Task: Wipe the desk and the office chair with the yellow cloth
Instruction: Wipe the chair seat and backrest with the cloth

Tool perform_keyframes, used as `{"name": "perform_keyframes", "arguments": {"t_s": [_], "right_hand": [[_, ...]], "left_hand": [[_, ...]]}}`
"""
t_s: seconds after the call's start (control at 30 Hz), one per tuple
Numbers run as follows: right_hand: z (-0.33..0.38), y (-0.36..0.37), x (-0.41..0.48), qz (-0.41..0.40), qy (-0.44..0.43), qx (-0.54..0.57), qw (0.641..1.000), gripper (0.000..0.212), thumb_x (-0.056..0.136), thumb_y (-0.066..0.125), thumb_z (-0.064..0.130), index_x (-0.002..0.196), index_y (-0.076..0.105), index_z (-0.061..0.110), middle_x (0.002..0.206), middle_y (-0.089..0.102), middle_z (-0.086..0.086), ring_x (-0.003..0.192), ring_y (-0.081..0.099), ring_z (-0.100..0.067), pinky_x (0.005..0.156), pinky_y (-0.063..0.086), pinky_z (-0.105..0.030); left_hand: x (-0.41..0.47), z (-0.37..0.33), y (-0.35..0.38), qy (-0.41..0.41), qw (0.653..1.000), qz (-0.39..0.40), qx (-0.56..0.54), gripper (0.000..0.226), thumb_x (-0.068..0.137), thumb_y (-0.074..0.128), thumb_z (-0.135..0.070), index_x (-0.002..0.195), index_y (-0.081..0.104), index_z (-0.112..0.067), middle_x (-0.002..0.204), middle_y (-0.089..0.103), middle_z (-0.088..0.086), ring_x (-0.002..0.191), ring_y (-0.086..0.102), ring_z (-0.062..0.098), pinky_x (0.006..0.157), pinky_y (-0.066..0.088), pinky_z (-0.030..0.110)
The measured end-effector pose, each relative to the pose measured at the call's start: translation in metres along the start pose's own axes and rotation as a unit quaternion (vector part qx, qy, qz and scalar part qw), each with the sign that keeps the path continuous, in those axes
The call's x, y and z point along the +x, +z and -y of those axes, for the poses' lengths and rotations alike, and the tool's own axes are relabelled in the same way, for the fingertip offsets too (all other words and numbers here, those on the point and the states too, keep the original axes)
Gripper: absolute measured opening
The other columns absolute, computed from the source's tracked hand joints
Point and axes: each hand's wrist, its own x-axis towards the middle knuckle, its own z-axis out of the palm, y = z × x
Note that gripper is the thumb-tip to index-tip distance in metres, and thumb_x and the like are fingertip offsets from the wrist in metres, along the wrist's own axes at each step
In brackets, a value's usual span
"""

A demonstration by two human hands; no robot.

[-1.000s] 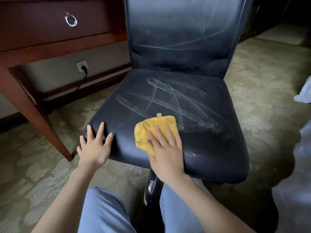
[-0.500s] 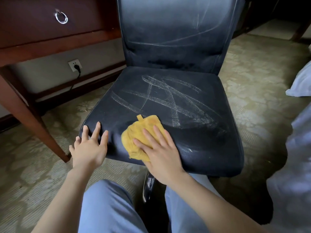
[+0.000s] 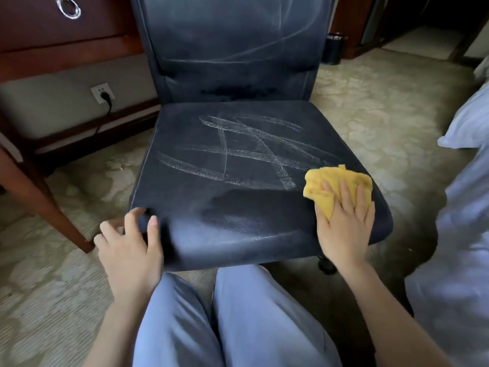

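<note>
Most of the office chair (image 3: 238,223) seat is scrawled with white marks (image 3: 251,152) — only its front strip looks wiped. Right hand (image 3: 344,223) presses the yellow cloth (image 3: 328,178), fingers flat, at the seat's right edge; left hand (image 3: 129,250) curls round the front-left corner. Backrest (image 3: 232,35) streaked; desk (image 3: 39,38) top unseen.

Premises: furnished bedroom, hotel-like.
Floor: pale patterned carpet (image 3: 370,102).
Left: dark wooden desk (image 3: 66,56) with ring-pull drawer (image 3: 34,25); plugged wall socket (image 3: 102,92) beneath.
Right: white bedding (image 3: 465,123).
Far: small dark bin (image 3: 334,49).

Matt leather-look chair (image 3: 238,221) (chalk-streaked), polished wood desk (image 3: 66,56)
</note>
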Motion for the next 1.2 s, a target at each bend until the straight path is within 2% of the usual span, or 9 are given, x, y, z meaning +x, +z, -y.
{"name": "perform_keyframes", "arguments": {"t_s": [0.17,0.33,0.43,0.5,0.63,0.8,0.93,1.03,1.2], "right_hand": [[0.023,0.004,0.049,0.109,0.02,-0.028,0.993,0.052,0.096,0.018,0.053,0.147,0.016,0.044,0.159,0.01,0.001,0.146,-0.005,-0.03,0.116,-0.003,-0.05],[0.073,0.006,0.05,0.14,-0.093,-0.045,0.985,0.053,0.094,0.018,0.057,0.146,0.017,0.045,0.159,0.012,0.002,0.146,-0.001,-0.03,0.115,-0.003,-0.049],[0.1,0.009,0.027,0.136,-0.159,-0.031,0.978,0.059,0.091,0.018,0.063,0.146,0.021,0.043,0.159,0.013,0.004,0.146,-0.001,-0.026,0.116,-0.004,-0.046],[0.11,0.009,0.009,0.108,-0.191,-0.008,0.976,0.06,0.09,0.021,0.063,0.145,0.03,0.039,0.156,0.022,0.004,0.146,0.006,-0.024,0.116,-0.001,-0.044],[0.105,0.01,-0.019,-0.02,-0.273,0.077,0.959,0.046,0.092,0.041,0.047,0.127,0.061,0.023,0.138,0.053,0.002,0.136,0.039,-0.022,0.11,0.033,-0.041],[0.063,0.019,-0.034,-0.116,-0.356,0.15,0.915,0.034,0.097,0.045,0.03,0.122,0.065,0.019,0.134,0.055,0.002,0.13,0.046,-0.02,0.108,0.036,-0.038],[0.021,0.019,-0.032,-0.126,-0.321,0.159,0.925,0.034,0.093,0.051,0.023,0.126,0.059,0.018,0.135,0.054,0.0,0.131,0.045,-0.022,0.106,0.038,-0.044],[0.01,0.01,-0.014,-0.106,-0.259,0.144,0.949,0.037,0.095,0.044,0.03,0.129,0.055,0.018,0.133,0.056,-0.003,0.132,0.043,-0.023,0.108,0.035,-0.044],[0.051,0.0,0.034,0.03,-0.126,0.065,0.989,0.044,0.098,0.037,0.042,0.127,0.06,0.018,0.14,0.05,0.003,0.139,0.032,-0.018,0.113,0.019,-0.037]], "left_hand": [[0.0,0.005,0.013,-0.019,0.993,0.036,-0.111,0.051,0.097,0.037,-0.037,0.141,0.042,-0.012,0.143,0.031,0.025,0.131,0.028,0.04,0.112,0.018,0.044],[-0.012,0.007,0.023,-0.004,0.982,0.048,-0.184,0.063,0.093,0.021,-0.043,0.148,0.033,-0.015,0.156,0.023,0.012,0.145,0.015,0.017,0.114,0.006,0.024],[-0.012,0.009,0.026,-0.006,0.982,0.042,-0.185,0.064,0.093,0.018,-0.044,0.148,0.032,-0.016,0.156,0.023,0.009,0.145,0.014,0.014,0.114,0.007,0.022],[-0.01,0.011,0.028,-0.005,0.982,0.04,-0.182,0.063,0.094,0.017,-0.043,0.149,0.032,-0.017,0.156,0.025,0.008,0.145,0.015,0.013,0.116,0.009,0.026],[-0.004,0.016,0.029,0.004,0.984,0.042,-0.171,0.061,0.095,0.017,-0.04,0.149,0.032,-0.017,0.155,0.029,0.008,0.145,0.017,0.016,0.118,0.012,0.034],[-0.002,0.017,0.029,0.009,0.987,0.036,-0.159,0.058,0.096,0.017,-0.038,0.149,0.032,-0.018,0.154,0.031,0.006,0.145,0.02,0.017,0.118,0.014,0.034],[-0.003,0.016,0.03,0.009,0.987,0.034,-0.158,0.051,0.1,0.022,-0.032,0.148,0.032,-0.019,0.154,0.031,0.007,0.144,0.021,0.016,0.118,0.015,0.033],[-0.002,0.017,0.03,0.004,0.988,0.038,-0.153,0.046,0.104,0.025,-0.027,0.149,0.031,-0.021,0.154,0.031,0.005,0.144,0.02,0.014,0.117,0.014,0.03],[-0.002,0.017,0.028,0.0,0.987,0.051,-0.155,0.05,0.101,0.024,-0.037,0.149,0.029,-0.024,0.155,0.028,0.003,0.144,0.019,0.013,0.116,0.013,0.027]]}}
